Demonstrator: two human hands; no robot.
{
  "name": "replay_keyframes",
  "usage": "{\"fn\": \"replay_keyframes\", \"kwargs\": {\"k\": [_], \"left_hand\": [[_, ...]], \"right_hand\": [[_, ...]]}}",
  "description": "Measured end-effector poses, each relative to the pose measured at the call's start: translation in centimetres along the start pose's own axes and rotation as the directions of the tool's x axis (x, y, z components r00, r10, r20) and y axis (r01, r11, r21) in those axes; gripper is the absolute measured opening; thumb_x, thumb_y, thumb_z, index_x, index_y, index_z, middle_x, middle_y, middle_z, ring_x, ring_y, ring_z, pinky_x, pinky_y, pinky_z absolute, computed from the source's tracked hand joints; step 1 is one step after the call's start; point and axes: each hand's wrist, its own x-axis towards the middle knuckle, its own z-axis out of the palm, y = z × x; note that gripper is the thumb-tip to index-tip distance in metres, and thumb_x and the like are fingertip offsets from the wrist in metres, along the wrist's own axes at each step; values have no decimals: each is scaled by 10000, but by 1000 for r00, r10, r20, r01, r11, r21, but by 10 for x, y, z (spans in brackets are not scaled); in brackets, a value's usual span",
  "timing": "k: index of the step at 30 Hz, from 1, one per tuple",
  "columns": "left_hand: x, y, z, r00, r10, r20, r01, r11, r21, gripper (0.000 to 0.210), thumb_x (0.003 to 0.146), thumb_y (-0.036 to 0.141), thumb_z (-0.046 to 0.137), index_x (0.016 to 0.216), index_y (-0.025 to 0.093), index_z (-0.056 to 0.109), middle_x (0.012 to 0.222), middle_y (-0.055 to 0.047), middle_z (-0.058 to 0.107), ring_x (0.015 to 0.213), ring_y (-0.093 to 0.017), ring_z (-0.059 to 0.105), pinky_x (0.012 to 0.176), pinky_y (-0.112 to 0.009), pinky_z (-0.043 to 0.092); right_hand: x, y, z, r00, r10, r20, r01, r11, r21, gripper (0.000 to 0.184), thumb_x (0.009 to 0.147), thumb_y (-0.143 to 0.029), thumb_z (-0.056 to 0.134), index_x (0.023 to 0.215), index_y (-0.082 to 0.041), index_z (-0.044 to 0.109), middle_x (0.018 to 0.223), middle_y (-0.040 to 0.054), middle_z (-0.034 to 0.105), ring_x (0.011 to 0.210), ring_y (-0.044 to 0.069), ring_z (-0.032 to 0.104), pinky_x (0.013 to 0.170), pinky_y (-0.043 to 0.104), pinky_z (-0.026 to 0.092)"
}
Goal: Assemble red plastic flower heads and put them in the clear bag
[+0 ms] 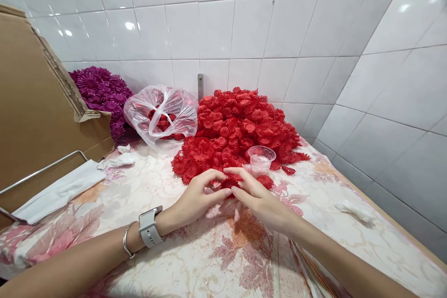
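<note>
Between my two hands is a red artificial flower, its petals partly covered by my fingers. My left hand, with a watch and a bracelet at the wrist, pinches the flower from the left. From the right, my right hand grips the same flower, the thumbs almost meeting at its near edge. Just beyond my hands rises a large heap of red artificial flowers. A clear plastic cup stands against the heap's front, and one loose red flower lies beside it.
A clear plastic bag with red flowers sits left of the heap, near purple flowers. A cardboard box takes up the left side. Thin wire stems lie under my right forearm. White tiled walls border the floral-covered table.
</note>
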Motion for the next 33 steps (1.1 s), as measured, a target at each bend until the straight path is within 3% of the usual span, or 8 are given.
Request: {"fn": "replay_keyframes", "kwargs": {"k": [4, 7, 10, 16, 22, 26, 30, 33], "left_hand": [[3, -5, 0, 992, -118, -32, 107, 961, -254, 121, 781, 281, 538, 818, 167, 528, 873, -20, 587, 807, -139, 567, 737, -266, 449], [6, -6, 1, 958, -286, -11, 239, 820, -520, 141, 792, 305, 527, 815, 185, 457, 773, 3, 601, 749, -133, 601, 735, -292, 470], [8, -4, 1, 935, -341, 93, 317, 692, -649, 168, 764, 268, 571, 875, 177, 483, 768, -19, 640, 736, -146, 631, 775, -317, 473], [9, -2, -1, 935, -302, 187, 350, 699, -623, 158, 720, 267, 621, 727, 111, 598, 774, -60, 671, 730, -140, 636, 768, -270, 479], [8, -4, -3, 908, -394, 144, 393, 679, -620, 184, 653, 250, 682, 613, 127, 552, 634, -6, 646, 654, -133, 645, 669, -237, 493], [8, -5, -5, 895, -421, 149, 426, 706, -565, 196, 681, 283, 672, 677, 105, 591, 657, -37, 666, 655, -128, 645, 638, -214, 490], [8, -6, -5, 883, -449, 139, 459, 761, -459, 231, 699, 304, 652, 676, 77, 612, 596, -51, 655, 495, -92, 599, 512, -184, 472], [8, -8, -4, 880, -448, 157, 470, 777, -419, 260, 696, 329, 646, 617, 88, 591, 507, -17, 609, 399, -71, 542, 425, -169, 440]], "right_hand": [[2, 1, -4, 988, -40, -146, 28, 996, -85, 318, 843, -319, 431, 1143, -220, 397, 704, -11, 603, 537, 133, 593, 470, 238, 434], [6, 2, -10, 950, -18, -310, 14, 1000, -14, 290, 830, -368, 424, 1071, -208, 408, 700, -10, 600, 470, 123, 579, 414, 226, 409], [10, 3, -14, 928, 35, -370, -4, 996, 84, 261, 803, -346, 439, 1013, -194, 415, 735, 6, 609, 458, 117, 578, 402, 221, 409], [11, 5, -12, 935, 72, -346, -33, 992, 118, 218, 786, -264, 429, 990, -186, 428, 653, -17, 593, 444, 110, 572, 383, 199, 397], [12, 5, -11, 941, 73, -331, -34, 992, 124, 220, 795, -256, 419, 1003, -185, 424, 654, -20, 591, 447, 102, 565, 383, 190, 394], [12, 5, -11, 943, 79, -325, -37, 991, 132, 217, 794, -256, 418, 999, -184, 424, 648, -20, 593, 441, 102, 562, 381, 189, 387], [11, 5, -11, 943, 85, -320, -42, 990, 138, 214, 793, -263, 424, 995, -189, 422, 648, -23, 591, 448, 108, 562, 384, 196, 384], [9, 5, -10, 974, 22, -227, -8, 998, 62, 135, 788, -272, 456, 888, -186, 481, 642, -22, 582, 469, 108, 556, 399, 201, 385]]}}
